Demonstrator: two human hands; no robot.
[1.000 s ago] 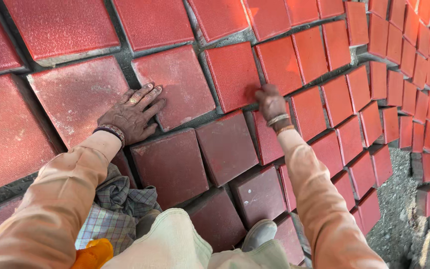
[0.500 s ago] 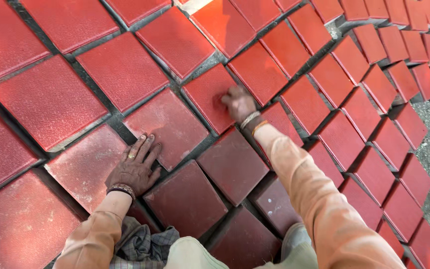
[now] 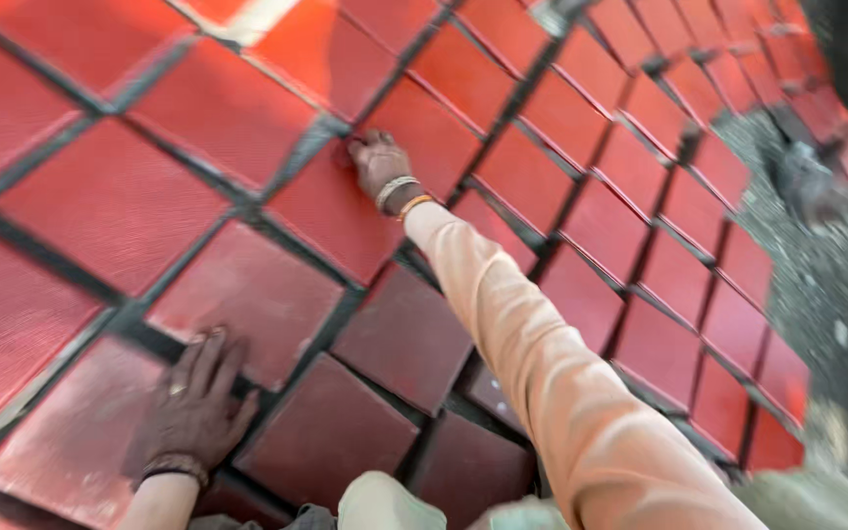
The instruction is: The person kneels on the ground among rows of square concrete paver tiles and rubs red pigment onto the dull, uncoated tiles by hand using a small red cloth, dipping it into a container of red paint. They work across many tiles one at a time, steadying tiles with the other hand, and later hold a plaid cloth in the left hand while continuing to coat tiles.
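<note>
Reaching farther up than before, the right hand now presses curled fingers on the top corner of a red tile near the middle. Lower left, the left hand lies flat, fingers together, across two tiles.

ground: grey, gravelly | on it: red square tiles in diagonal rows, dark gaps

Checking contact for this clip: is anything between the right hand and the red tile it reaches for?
Nothing visible: the right hand lies directly on the red tile, fingers at its upper corner by the dark joint.
</note>
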